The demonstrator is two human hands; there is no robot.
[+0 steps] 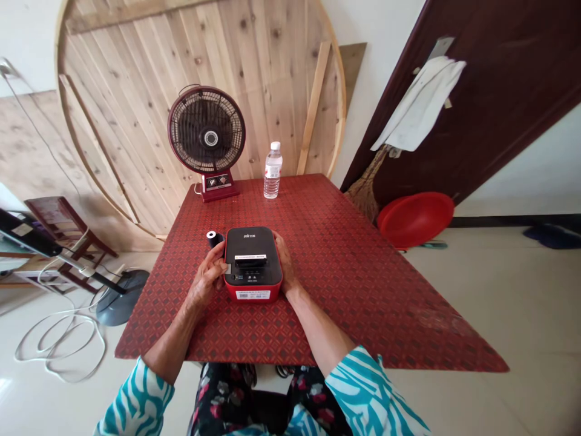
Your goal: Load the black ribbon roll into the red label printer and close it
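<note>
One head-worn camera looks from above the lap (313, 396), at the near edge of the table (363, 290), facing forward and down. The device (249, 245) lies close, below and left of mid-view. The wide view reaches the boards (272, 72) beyond and the door (512, 91) at right.

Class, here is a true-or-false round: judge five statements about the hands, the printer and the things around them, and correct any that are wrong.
1. The left hand and right hand touch opposite sides of the printer. True.
2. The plastic bottle lies on its side. False: the plastic bottle stands upright.
3. The electric fan stands on the table. True.
4. The basin near the door is blue. False: the basin is red.
</note>
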